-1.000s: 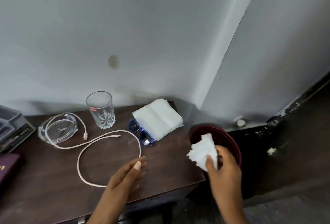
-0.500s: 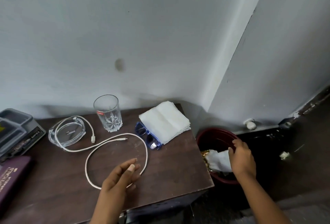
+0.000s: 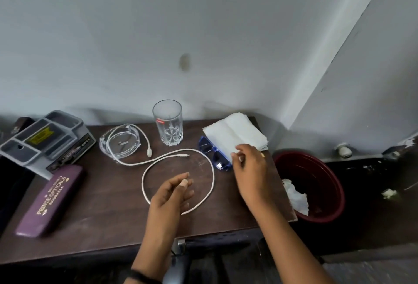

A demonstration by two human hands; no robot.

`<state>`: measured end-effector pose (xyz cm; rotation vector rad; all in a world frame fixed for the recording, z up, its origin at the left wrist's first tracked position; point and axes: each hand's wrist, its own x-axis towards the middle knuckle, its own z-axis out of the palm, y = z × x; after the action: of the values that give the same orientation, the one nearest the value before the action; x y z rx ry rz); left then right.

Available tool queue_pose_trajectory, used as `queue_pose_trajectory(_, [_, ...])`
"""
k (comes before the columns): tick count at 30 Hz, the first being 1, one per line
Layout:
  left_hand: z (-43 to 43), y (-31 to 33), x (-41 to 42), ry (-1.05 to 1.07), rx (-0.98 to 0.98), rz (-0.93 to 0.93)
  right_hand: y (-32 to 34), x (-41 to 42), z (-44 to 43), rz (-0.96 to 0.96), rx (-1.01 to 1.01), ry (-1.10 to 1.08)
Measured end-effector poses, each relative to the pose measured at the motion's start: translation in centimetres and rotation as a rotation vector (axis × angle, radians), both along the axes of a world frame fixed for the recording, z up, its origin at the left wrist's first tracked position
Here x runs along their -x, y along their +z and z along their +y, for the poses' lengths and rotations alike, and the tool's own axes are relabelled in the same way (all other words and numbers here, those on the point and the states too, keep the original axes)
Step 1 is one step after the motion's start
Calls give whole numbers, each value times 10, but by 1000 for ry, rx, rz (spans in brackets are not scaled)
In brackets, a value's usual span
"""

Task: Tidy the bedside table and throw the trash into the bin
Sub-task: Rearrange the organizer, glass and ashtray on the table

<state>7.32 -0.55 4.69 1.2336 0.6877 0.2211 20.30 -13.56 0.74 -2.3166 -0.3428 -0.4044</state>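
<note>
A crumpled white tissue (image 3: 296, 196) lies inside the dark red bin (image 3: 325, 170) on the floor, right of the dark wooden bedside table (image 3: 101, 204). My right hand (image 3: 250, 168) hovers over the table's right end, fingers apart and empty, its fingertips at the near edge of a folded white napkin stack (image 3: 235, 133) that lies on blue sunglasses (image 3: 213, 156). My left hand (image 3: 173, 195) hangs loosely curled above a looped white cable (image 3: 181, 175), holding nothing.
A clear drinking glass (image 3: 167, 122) and a glass ashtray (image 3: 121, 142) stand at the back. A purple spectacle case (image 3: 51, 200) and a grey organiser tray (image 3: 45, 136) lie at the left. Small white scraps (image 3: 389, 193) sit on the dark floor.
My right hand dropped the crumpled tissue into the bin, then moved back left over the table to the napkin stack. My left hand stayed over the cable.
</note>
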Motion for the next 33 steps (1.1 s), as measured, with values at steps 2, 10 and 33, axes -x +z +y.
queue_pose_trajectory(2, [3, 1, 1, 7, 1, -4, 0, -12, 26, 43, 104, 41])
queue_pose_trajectory(10, [19, 4, 5, 78, 44, -15, -12, -38, 59, 286, 381, 24])
queue_pose_trajectory(33, [119, -14, 70, 159, -1048, 505, 3, 76, 221, 157, 427, 1072])
